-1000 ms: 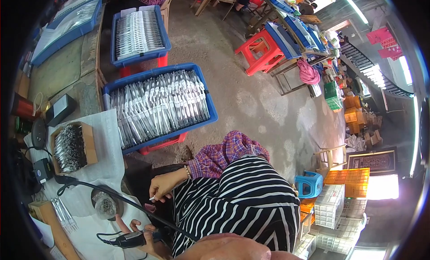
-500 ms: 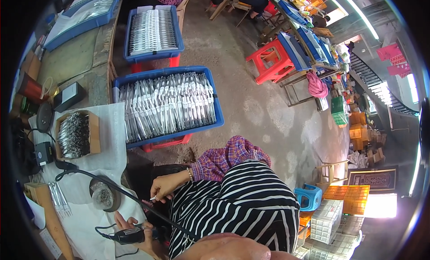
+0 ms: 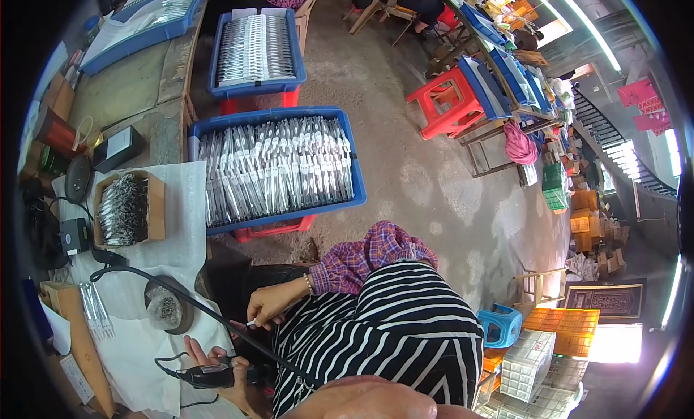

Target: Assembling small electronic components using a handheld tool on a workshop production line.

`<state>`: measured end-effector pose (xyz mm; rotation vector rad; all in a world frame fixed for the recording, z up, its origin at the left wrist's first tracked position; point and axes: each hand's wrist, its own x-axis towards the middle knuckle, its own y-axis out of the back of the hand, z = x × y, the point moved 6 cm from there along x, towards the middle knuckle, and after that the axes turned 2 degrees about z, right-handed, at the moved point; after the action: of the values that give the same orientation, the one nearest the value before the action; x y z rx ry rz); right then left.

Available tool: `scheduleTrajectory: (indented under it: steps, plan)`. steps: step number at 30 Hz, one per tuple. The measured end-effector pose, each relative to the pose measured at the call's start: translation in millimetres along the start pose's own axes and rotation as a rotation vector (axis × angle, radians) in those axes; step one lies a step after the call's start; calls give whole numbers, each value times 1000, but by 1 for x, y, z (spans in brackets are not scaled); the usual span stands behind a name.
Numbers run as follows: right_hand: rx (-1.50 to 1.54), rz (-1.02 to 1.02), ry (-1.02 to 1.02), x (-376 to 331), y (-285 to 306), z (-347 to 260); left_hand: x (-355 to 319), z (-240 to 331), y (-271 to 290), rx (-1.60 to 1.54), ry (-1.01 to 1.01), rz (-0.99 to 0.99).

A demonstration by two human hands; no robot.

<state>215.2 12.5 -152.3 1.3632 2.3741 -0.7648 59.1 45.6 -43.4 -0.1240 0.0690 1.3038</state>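
My left hand point(image 3: 230, 373) is at the bench's near edge, closed around a black hand tool point(image 3: 206, 376) with a thin black cord. Its exact kind does not show. My right hand point(image 3: 273, 303) is a little further off, above my lap, with thumb and fingers pinching a small white-tipped piece point(image 3: 251, 323). The rest of that piece is hidden. A thick black cable point(image 3: 210, 314) crosses between the hands and the bench. Beyond my left hand sits a round dish point(image 3: 168, 312) holding a clear bag of small metal bits.
Several slim silvery pieces point(image 3: 94, 309) lie on the white bench cover point(image 3: 134, 354). A cardboard box point(image 3: 155, 209) of similar pieces stands further back. Blue trays point(image 3: 357, 180) full of packed rows rest on red stools point(image 3: 278, 229). A wooden strip point(image 3: 90, 365) borders the left.
The whole view has shifted slightly to the right. Both hands keep nearly the same pose and hold the same things.
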Motion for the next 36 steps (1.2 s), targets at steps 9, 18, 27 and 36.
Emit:
scheduleTrajectory:
  steps: [9, 18, 27, 36]
  plan:
    - [-9, 8, -1, 0, 1, 5, -3, 16, -16, -53, 174, 25]
    - [-11, 7, -11, 0, 2, 3, 3, 17, -14, -49, 78, 66]
    - [-13, 12, -16, 1, 1, 5, 3, -5, 8, -48, 40, 34]
    - [-19, 13, -7, 0, 1, 6, 1, -33, 27, -165, 224, 25]
